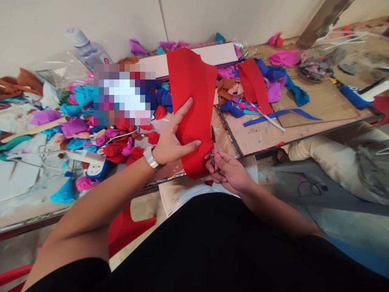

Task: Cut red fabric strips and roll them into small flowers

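A long red sheet of felt stands up from the table's front edge. My left hand, with a watch on the wrist, holds it from the left, fingers spread across the sheet. My right hand is just below and to the right of the sheet's lower end, closed on pink-handled scissors whose blade lies against the sheet's right edge.
The wooden table is littered with coloured felt scraps and rolled flowers. A second red strip, a blue strip, a water bottle, a white board. A person's leg at right.
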Tool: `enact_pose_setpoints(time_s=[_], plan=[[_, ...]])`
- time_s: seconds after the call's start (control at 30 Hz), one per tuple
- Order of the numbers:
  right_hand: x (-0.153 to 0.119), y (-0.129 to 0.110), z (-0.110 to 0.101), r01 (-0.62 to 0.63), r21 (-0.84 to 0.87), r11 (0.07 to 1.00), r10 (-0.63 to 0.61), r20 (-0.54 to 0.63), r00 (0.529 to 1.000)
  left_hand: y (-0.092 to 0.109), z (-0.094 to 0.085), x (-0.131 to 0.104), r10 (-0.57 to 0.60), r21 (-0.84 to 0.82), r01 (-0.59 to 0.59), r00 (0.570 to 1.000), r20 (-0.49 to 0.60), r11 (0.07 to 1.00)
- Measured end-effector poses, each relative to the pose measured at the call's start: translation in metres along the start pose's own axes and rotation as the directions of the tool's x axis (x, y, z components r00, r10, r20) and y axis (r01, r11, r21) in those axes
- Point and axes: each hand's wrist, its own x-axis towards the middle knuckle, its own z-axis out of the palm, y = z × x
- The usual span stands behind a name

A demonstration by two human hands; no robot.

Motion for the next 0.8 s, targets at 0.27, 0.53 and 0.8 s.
enact_pose_setpoints(time_s=[0.27, 0.53, 0.8], plan=[[0.0015, 0.0030, -0.0033, 0.007, 0.005, 1.000, -0.007, 0.053, 0.999, -0.0005, 0.0012, -0.0007, 0.001, -0.001, -0.001, 1.000, -0.005, 1.000], [-0.0032, 0.0045, -0.0020, -0.003, 0.020, 1.000, 0.003, 0.036, 0.999, -0.0045, -0.0047, -0.0017, -0.017, 0.011, 0.017, 0.999, -0.027, 1.000], [-0.0014, 0.0029, 0.0022, -0.024, 0.032, 0.999, 0.022, 0.036, 0.999, -0.0056, -0.0074, -0.0009, -0.002, 0.012, 0.003, 0.998, -0.061, 1.000]])
